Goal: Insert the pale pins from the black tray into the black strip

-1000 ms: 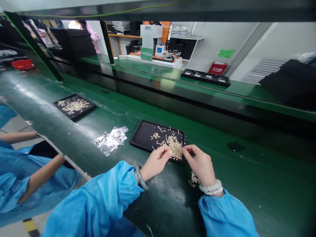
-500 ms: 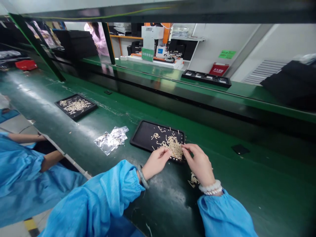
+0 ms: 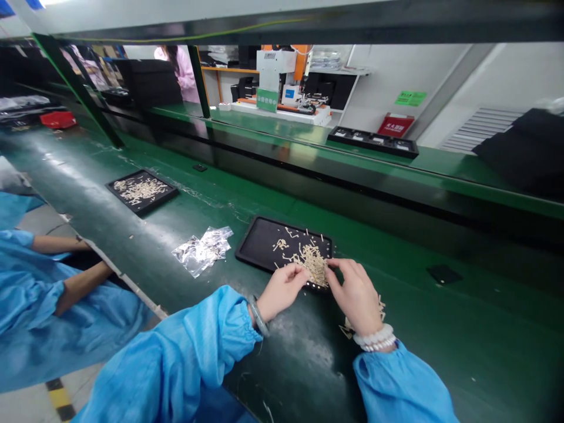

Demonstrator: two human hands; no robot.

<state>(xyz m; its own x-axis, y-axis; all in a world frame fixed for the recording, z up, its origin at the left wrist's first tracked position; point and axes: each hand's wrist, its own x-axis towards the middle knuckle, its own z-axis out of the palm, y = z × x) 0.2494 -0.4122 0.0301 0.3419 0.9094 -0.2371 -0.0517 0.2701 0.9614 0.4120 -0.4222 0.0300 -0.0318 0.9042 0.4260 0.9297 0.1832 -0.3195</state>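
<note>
A black tray point(image 3: 259, 241) lies on the green bench, with a heap of small beige strips point(image 3: 312, 261) at its right end. Small white bits line the tray's near and right rims. My left hand point(image 3: 284, 289) is at the near rim, thumb and fingertips pressed together; what they pinch is too small to make out. At the right rim, my right hand point(image 3: 355, 291) has its thumb and index finger closed together beside the heap, and anything between them is hidden. More beige strips lie on the bench, partly behind my right wrist.
Left of the tray are clear plastic bags point(image 3: 203, 249) and a second black tray point(image 3: 154, 202) of strips. A co-worker's blue sleeves point(image 3: 35, 294) are at far left. A dark flat piece point(image 3: 444, 274) lies at right; a raised ledge point(image 3: 308, 161) runs behind.
The view has shifted slightly, moving the scene a little right and down. Both hands stay at the tray's rim with small finger movements. The co-worker's arms have moved slightly.
</note>
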